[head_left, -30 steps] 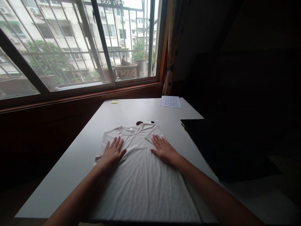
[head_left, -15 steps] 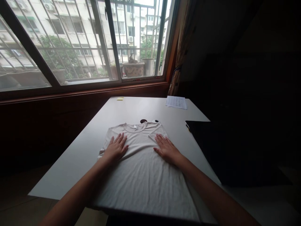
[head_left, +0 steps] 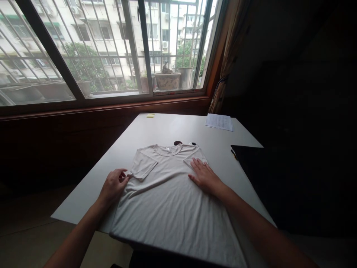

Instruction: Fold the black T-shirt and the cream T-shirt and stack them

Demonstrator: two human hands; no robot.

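A white T-shirt (head_left: 170,201) lies spread on the white table, its neckline toward the window and both sleeves folded inward over the body. At the shirt's left edge, below the left sleeve (head_left: 143,165), my left hand (head_left: 113,185) has its fingers curled and pinched on the fabric. My right hand (head_left: 205,176) rests flat with fingers spread on the right sleeve and chest. Diagonal creases run across the shirt. Its lower part reaches the near table edge.
Just beyond the collar sit a dark round object (head_left: 177,143) and a white one (head_left: 193,144). Papers (head_left: 219,122) and a yellow note (head_left: 150,115) lie at the table's (head_left: 167,128) far edge. Dark cloth (head_left: 259,178) covers the right side.
My left hand has moved left off the shirt's chest to its side edge, and its fingers have curled. The left sleeve now shows. My right hand stays on the shirt. The view has shifted slightly.
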